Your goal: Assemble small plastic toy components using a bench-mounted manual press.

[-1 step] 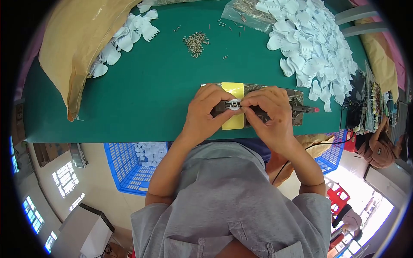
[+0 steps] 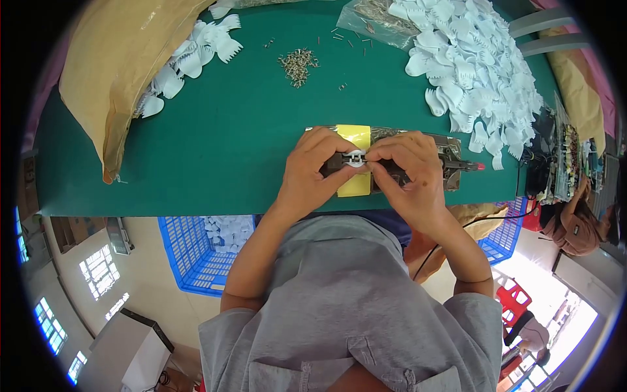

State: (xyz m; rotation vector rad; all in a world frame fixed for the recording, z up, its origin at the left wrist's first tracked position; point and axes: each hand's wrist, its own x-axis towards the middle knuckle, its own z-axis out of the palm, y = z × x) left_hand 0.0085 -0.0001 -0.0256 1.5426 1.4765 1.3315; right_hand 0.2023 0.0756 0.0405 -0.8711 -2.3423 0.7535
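A small white plastic hair claw clip sits between my two hands, over a dark fixture with a yellow band across it. My left hand has its thumb and index finger closed on the clip's left side. From the other side, my right hand pinches at the clip's right end, thumb and index fingertips together. Whether a small pin is between those right fingertips is too small to make out. Just right of my right hand, a tool with a red tip lies on the fixture.
A large heap of white toothed clip halves covers the far right. More spill from a tan sack at the left. Small metal springs lie piled on the green table, with loose pins beyond. A blue basket stands below the edge.
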